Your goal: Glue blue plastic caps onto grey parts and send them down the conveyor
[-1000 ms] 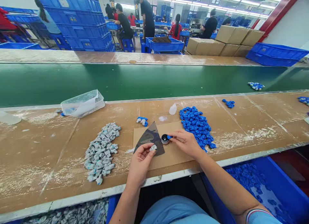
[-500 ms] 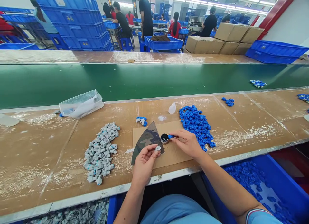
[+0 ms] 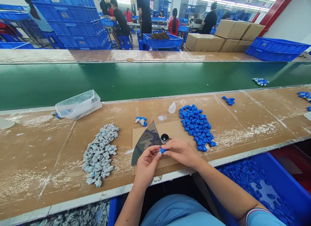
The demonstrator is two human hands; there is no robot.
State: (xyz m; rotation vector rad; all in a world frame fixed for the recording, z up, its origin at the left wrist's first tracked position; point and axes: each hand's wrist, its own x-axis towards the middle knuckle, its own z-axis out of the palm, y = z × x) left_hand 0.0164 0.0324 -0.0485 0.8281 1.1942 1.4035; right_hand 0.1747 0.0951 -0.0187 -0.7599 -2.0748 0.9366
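Behind a long green belt (image 3: pixel 121 80), workshop space stretched away under strip lights, with several people (image 3: pixel 145 13) sitting or standing at benches, a tall stack of blue crates (image 3: pixel 70 25) on the left and brown cartons (image 3: pixel 205 42) on the right. On the near side of the belt ran a brown worktop (image 3: pixel 48 148), scuffed and patched with pale wear. Over its front part the two hands met. The left hand (image 3: pixel 147 161) was nearly closed, its thumb and fingertips pinching a pale piece (image 3: pixel 159 152) that was mostly covered. The right hand (image 3: pixel 183 153) was drawn into a similar pinch and held a small blue piece (image 3: pixel 162 150) right up against the left fingertips; whether the two pieces were joined could not be told. Just beyond the fingers stood a round pot (image 3: pixel 164 138) with a dark inside, and beside it, to the left, lay a camouflage-patterned sheet (image 3: pixel 145 140) with a pointed top, partly over a flat cardboard piece (image 3: pixel 171 126). Grey pieces made a loose heap (image 3: pixel 99 154) well to the left, while crumpled-looking blue ones made a mound (image 3: pixel 195 127) near the right hand. Farther left, a clear plastic tub (image 3: pixel 79 104) leaned by the belt's edge.
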